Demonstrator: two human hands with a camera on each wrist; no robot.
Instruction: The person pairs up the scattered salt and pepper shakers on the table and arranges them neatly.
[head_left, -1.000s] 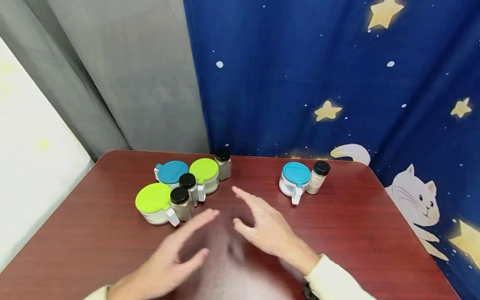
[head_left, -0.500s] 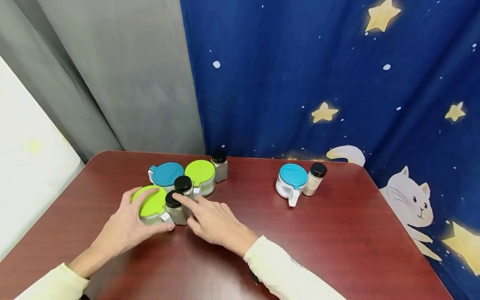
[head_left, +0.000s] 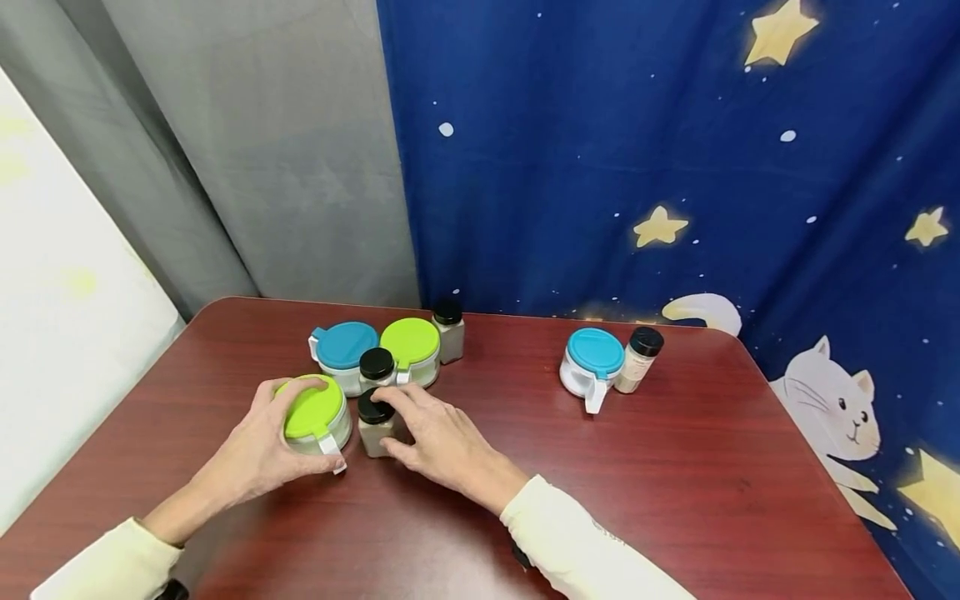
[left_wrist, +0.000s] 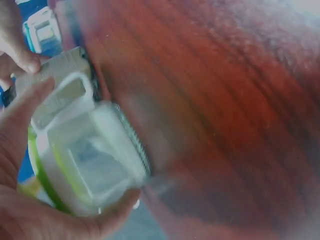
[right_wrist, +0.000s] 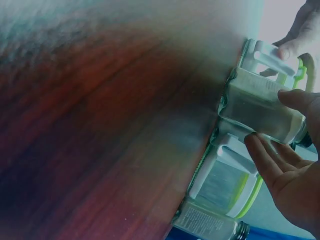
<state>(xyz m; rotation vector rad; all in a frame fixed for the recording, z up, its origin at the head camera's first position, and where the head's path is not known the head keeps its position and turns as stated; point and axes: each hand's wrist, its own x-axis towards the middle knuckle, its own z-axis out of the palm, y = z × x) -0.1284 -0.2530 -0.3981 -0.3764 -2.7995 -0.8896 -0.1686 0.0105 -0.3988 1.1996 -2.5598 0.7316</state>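
Observation:
My left hand (head_left: 258, 446) curls round a seasoning jar (head_left: 315, 410) with a lime-green lid, thumb by its white handle. The left wrist view shows this jar's clear body (left_wrist: 95, 160) between thumb and fingers. To its right, my right hand (head_left: 446, 442) holds a square glass spice bottle (head_left: 375, 437) with a black cap, index finger up at the cap. In the right wrist view the thumb and fingers lie on opposite sides of the bottle (right_wrist: 260, 105), whose base is at the table. A narrow gap shows between the jar and the bottle in the head view.
Just behind stand a blue-lidded jar (head_left: 347, 346), another green-lidded jar (head_left: 409, 342) and a black-capped bottle (head_left: 377, 363). Another spice bottle (head_left: 450, 337) is near the back edge. Farther right, a blue-lidded jar (head_left: 596, 354) stands beside a round shaker (head_left: 636, 362). Curtains hang behind the table (head_left: 675, 500).
Both hands reached left to the front jar and bottle and took hold of them. The two have since shifted slightly toward me, the bottle also to the right, away from the jar.

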